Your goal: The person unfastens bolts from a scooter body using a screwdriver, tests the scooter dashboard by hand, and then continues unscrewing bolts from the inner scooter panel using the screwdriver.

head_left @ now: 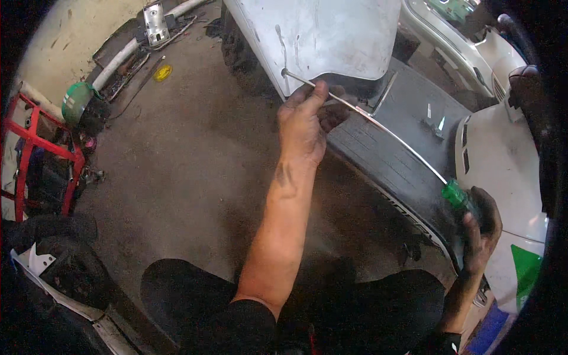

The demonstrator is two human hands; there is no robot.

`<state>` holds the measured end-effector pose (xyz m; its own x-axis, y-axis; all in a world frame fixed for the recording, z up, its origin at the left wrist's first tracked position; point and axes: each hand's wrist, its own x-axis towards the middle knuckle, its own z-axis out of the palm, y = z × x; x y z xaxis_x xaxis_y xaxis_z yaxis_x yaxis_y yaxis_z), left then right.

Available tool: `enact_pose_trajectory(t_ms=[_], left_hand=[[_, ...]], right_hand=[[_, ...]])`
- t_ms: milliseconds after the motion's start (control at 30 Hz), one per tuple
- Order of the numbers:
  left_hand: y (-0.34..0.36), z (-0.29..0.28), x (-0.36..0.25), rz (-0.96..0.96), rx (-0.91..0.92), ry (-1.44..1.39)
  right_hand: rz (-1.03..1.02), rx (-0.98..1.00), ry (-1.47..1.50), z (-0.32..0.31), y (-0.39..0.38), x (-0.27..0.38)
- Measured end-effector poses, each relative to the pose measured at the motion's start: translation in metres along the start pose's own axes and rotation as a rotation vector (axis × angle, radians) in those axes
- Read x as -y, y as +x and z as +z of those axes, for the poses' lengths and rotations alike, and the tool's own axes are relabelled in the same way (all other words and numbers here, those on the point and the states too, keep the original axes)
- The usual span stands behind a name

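A long screwdriver runs diagonally, its shaft ending in a green translucent handle. My right hand grips the handle at the right. My left hand holds the shaft near its far end, thumb on top, fingers partly hidden. The tip meets a small dark spot near the lower left edge of a scuffed white body panel of a scooter. Below it lies the scooter's dark ribbed footboard, with a few small pieces on it.
A red metal frame, green rounded object, white pipe, metal bracket and yellow lid stand or lie left on the stained floor. A white panel is at right. Dark scooter parts are at lower left.
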<state>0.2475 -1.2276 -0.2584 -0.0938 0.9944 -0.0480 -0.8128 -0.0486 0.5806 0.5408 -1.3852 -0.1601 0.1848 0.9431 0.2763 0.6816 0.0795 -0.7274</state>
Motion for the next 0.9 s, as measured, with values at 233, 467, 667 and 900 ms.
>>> enact_pose_trajectory(t_ms=[233,467,667,900], left_hand=[[0.008,0.003,0.004,0.055,-0.053,0.009],[0.008,0.001,0.003,0.052,-0.073,-0.004],[0.004,0.010,-0.002,0.064,-0.084,-0.053],[0.009,0.015,0.001,0.101,-0.142,-0.091]], right_hand=[[0.152,0.011,0.207,-0.001,0.014,0.015],[-0.294,0.043,-0.285,-0.001,-0.001,-0.003],[0.292,-0.011,0.225,-0.015,0.021,-0.006],[-0.339,0.121,-0.214,-0.023,0.025,0.016]])
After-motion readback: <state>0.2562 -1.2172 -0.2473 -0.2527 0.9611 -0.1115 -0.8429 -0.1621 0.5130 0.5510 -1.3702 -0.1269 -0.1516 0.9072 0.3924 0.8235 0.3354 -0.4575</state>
